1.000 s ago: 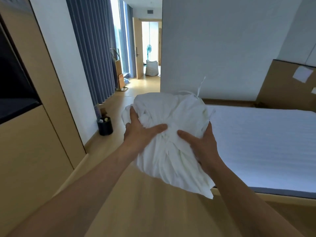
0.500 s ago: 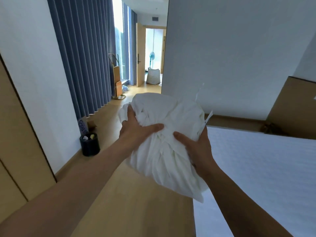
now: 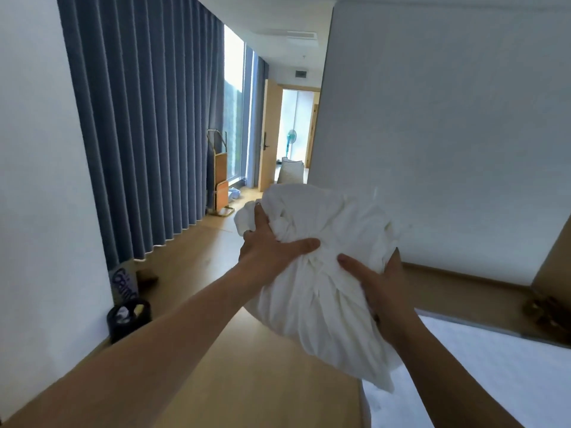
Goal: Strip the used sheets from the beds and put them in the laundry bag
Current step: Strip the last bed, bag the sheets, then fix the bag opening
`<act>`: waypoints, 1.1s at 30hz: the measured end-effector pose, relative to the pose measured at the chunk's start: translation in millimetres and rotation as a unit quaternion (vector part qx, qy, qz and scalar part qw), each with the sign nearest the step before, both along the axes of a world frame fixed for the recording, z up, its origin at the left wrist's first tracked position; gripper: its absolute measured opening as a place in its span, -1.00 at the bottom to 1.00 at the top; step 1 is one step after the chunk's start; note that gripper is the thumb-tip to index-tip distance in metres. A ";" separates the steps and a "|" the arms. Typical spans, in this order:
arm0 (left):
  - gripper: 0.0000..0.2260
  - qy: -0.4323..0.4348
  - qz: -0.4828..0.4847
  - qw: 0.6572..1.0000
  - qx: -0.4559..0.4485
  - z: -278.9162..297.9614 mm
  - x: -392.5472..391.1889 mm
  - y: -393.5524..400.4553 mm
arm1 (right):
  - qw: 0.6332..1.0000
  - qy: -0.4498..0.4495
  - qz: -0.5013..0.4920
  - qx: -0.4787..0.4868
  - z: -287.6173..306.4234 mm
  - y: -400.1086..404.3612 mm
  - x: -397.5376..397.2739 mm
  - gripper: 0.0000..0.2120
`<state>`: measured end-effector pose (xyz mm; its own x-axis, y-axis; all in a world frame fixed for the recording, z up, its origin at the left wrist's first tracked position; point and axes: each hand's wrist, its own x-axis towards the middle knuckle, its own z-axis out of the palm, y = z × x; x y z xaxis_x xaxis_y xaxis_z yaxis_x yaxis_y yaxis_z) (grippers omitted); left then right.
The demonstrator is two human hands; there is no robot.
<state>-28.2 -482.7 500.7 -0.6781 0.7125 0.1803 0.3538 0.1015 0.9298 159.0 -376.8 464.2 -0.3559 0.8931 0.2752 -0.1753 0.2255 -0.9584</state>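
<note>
1. Head view, nearest first: my two forearms reach forward, both hands on one wadded white sheet bundle (image 3: pixel 321 273), carried in the air at chest height over the wooden floor (image 3: pixel 247 366).
2. My left hand (image 3: pixel 268 245) clamps the bundle's upper left side, thumb pressed across the gathered folds at its middle, fingers dug into the cloth behind.
3. My right hand (image 3: pixel 380 288) cups the lower right side, thumb lying along the front, fingers wrapped round the back and mostly hidden.
4. Bottom right, the bare mattress (image 3: pixel 479 375) shows just beside and below the bundle. I judge this bed already stripped.
5. Left, against the wall: a small black bin (image 3: pixel 128 319) with scraps in it, then the long blue curtains (image 3: pixel 148 134).
6. Farther along the curtain side, a wooden luggage rack (image 3: pixel 221 180).
7. Far end, past the open door (image 3: pixel 268 140): a white sack-like shape (image 3: pixel 290 171) stands on the floor, a standing fan (image 3: pixel 289 140) behind it. It may be the laundry bag; too small to be sure.
8. Step in hand, as I read it: carrying the stripped sheet to the bag. Stuffing not yet done.
9. Next move calls for walking the length of the corridor, keeping loose corners gathered so nothing trails underfoot, then freeing one hand to open the bag's mouth.
</note>
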 end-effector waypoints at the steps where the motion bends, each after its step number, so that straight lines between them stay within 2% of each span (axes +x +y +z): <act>1: 0.36 0.003 0.008 1.000 -0.001 1.3 -17.8 23.8 | 1.000 0.000 0.009 0.007 1.6 26.3 -20.2 -0.08; 9: 0.29 -0.029 0.072 0.997 -0.005 10.0 -179.7 183.9 | 0.997 -0.016 0.070 -0.008 12.3 211.1 -196.5 0.00; 16: 0.19 -0.047 0.076 0.994 -0.061 -22.1 -330.7 316.5 | 0.993 -0.036 0.092 -0.061 -24.7 341.1 -348.3 -0.09; 20: 0.28 -0.068 0.050 0.994 -0.075 -41.0 -435.5 410.1 | 0.993 -0.025 0.087 -0.079 -37.7 422.5 -442.7 -0.17; 24: 0.28 -0.086 0.035 0.992 -0.091 -40.9 -527.5 498.7 | 0.993 -0.032 0.059 -0.098 -31.6 501.5 -528.9 -0.17; 29: 0.33 -0.097 0.007 0.990 -0.103 -40.3 -616.2 599.3 | 0.991 -0.028 0.047 -0.123 -26.5 591.3 -609.5 -0.16; 33: 0.35 -0.107 -0.004 0.989 -0.100 -54.6 -683.5 683.2 | 0.990 -0.019 0.049 -0.131 -37.4 671.4 -674.9 -0.22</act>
